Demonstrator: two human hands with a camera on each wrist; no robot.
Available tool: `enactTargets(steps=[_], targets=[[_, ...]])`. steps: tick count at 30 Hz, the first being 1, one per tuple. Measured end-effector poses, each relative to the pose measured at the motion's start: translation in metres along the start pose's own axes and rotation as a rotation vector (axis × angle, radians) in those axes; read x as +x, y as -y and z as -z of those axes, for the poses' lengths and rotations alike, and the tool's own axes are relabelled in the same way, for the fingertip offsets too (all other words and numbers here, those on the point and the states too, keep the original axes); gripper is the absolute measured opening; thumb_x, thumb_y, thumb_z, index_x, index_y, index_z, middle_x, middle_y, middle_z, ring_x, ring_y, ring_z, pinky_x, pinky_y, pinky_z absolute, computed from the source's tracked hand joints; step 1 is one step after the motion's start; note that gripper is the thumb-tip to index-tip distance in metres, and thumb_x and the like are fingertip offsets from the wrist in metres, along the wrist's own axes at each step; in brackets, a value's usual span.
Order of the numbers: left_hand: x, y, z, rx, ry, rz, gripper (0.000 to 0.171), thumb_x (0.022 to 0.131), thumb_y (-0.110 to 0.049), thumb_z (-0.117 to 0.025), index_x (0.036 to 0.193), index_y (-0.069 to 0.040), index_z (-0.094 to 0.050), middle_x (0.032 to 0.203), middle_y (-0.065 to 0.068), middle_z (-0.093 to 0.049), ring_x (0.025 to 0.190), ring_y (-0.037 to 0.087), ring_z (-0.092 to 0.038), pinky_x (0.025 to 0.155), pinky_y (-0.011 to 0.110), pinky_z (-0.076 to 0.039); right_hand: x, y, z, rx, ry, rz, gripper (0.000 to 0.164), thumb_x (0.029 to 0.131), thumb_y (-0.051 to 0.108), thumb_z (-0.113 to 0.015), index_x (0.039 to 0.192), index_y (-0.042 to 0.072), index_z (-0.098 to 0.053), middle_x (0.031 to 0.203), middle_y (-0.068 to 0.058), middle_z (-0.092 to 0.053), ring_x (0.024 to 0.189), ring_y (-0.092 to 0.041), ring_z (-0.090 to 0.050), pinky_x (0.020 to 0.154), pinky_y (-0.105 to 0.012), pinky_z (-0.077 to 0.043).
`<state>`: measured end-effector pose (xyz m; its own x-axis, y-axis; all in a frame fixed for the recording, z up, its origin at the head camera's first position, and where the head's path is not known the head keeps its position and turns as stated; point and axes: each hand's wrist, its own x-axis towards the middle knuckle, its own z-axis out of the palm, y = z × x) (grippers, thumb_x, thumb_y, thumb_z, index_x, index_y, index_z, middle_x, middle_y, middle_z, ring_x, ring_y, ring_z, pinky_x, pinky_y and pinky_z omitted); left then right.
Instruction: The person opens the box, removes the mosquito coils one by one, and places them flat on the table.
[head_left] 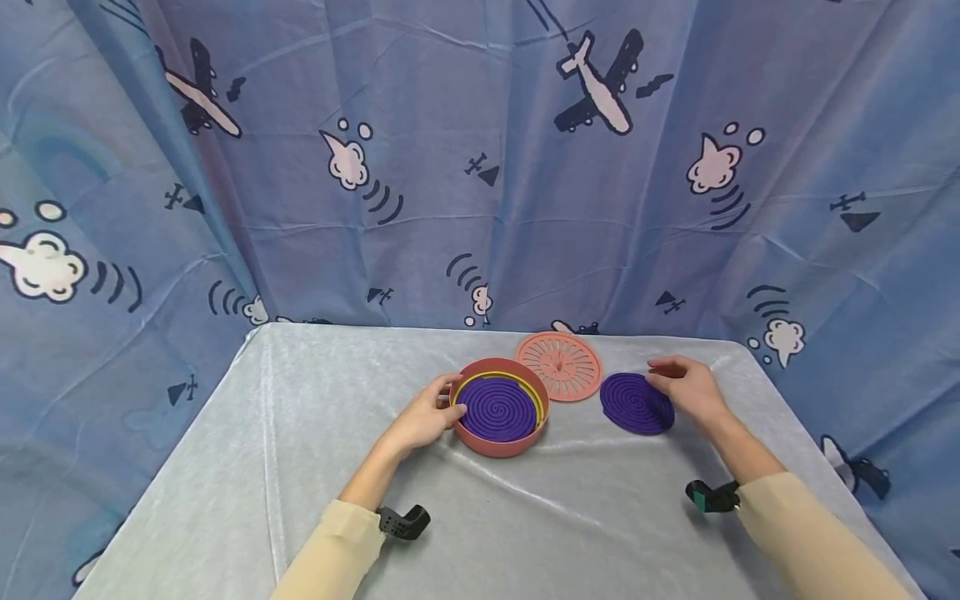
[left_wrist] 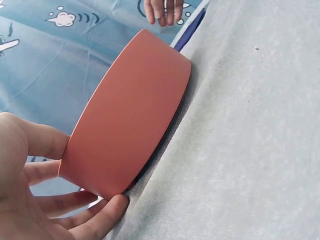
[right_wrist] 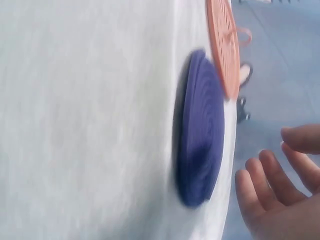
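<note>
My left hand (head_left: 423, 421) grips the near left side of a round terracotta-pink dish (head_left: 501, 448), its thumb over the rim and fingers round the outer wall. Inside the dish lies a purple spiral coil (head_left: 497, 408), like a mosquito coil, with a yellow ring (head_left: 538, 400) showing around its far edge. A second purple spiral coil (head_left: 633, 404) is flat on the cloth to the right. Over that coil's right edge hovers my right hand (head_left: 693, 392), fingers loosely bent and holding nothing. The right wrist view shows a space between this hand (right_wrist: 280, 192) and the coil (right_wrist: 202, 130).
Behind the dish and the loose coil lies a slotted pink lid (head_left: 562, 367) with a small raised loop handle. A pale grey cloth (head_left: 510, 525) covers the table. A blue airplane-print curtain (head_left: 450, 208) hangs at the back and along both sides.
</note>
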<state>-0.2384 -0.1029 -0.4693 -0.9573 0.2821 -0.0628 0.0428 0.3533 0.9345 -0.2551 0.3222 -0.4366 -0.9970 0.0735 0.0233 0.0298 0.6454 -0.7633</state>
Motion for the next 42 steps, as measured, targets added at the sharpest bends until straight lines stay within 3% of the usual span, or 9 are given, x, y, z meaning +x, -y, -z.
enactTargets(steps=[4,11,18,26,36,42], targets=[[0.0,-0.002,0.001,0.001,-0.001,0.006,0.053,0.099,-0.014,-0.063,0.15,-0.011,-0.047,0.145,0.021,-0.049,0.118,0.03,-0.06,0.084,0.034,-0.057,-0.002,0.021,-0.011,0.042,0.044,0.005,0.044,0.103,0.018,-0.06,0.138,-0.008,-0.055,0.132,-0.029,-0.059,0.117,-0.037,-0.058,0.083,-0.02,-0.052],[-0.001,-0.003,0.001,0.013,0.004,0.006,0.053,0.1,-0.014,-0.063,0.15,-0.011,-0.047,0.145,0.021,-0.049,0.119,0.031,-0.06,0.085,0.035,-0.058,-0.001,0.043,-0.038,0.105,0.101,0.036,0.041,0.102,0.016,-0.06,0.138,-0.005,-0.056,0.133,-0.025,-0.06,0.117,-0.036,-0.06,0.097,-0.044,-0.053],[0.0,-0.002,0.0,0.017,0.003,0.0,0.053,0.1,-0.014,-0.063,0.15,-0.011,-0.047,0.145,0.021,-0.049,0.118,0.031,-0.06,0.084,0.034,-0.058,-0.005,0.067,-0.058,0.147,0.143,0.09,0.038,0.102,0.017,-0.062,0.134,-0.004,-0.06,0.129,-0.022,-0.062,0.117,-0.033,-0.058,0.09,-0.034,-0.053],[-0.002,-0.001,-0.001,0.018,0.001,0.001,0.053,0.1,-0.013,-0.063,0.15,-0.01,-0.046,0.146,0.022,-0.049,0.119,0.032,-0.06,0.085,0.035,-0.058,-0.014,0.095,-0.078,0.142,0.192,0.139,0.032,0.1,0.02,-0.066,0.128,0.003,-0.066,0.129,-0.017,-0.065,0.117,-0.032,-0.061,0.093,-0.041,-0.054],[-0.004,-0.003,0.0,0.008,0.003,-0.001,0.054,0.1,-0.013,-0.063,0.151,-0.009,-0.046,0.146,0.022,-0.048,0.121,0.033,-0.059,0.087,0.036,-0.058,-0.017,0.114,-0.101,0.099,0.208,0.227,0.033,0.098,0.017,-0.068,0.128,0.001,-0.066,0.115,-0.013,-0.069,0.107,-0.029,-0.063,0.086,-0.04,-0.058],[-0.004,-0.004,0.0,0.014,0.004,-0.002,0.053,0.1,-0.013,-0.062,0.15,-0.008,-0.046,0.145,0.022,-0.049,0.12,0.033,-0.059,0.087,0.037,-0.058,-0.015,0.125,-0.115,0.033,0.243,0.282,0.037,0.098,0.02,-0.068,0.131,0.002,-0.066,0.118,-0.013,-0.069,0.11,-0.03,-0.063,0.095,-0.047,-0.054]])
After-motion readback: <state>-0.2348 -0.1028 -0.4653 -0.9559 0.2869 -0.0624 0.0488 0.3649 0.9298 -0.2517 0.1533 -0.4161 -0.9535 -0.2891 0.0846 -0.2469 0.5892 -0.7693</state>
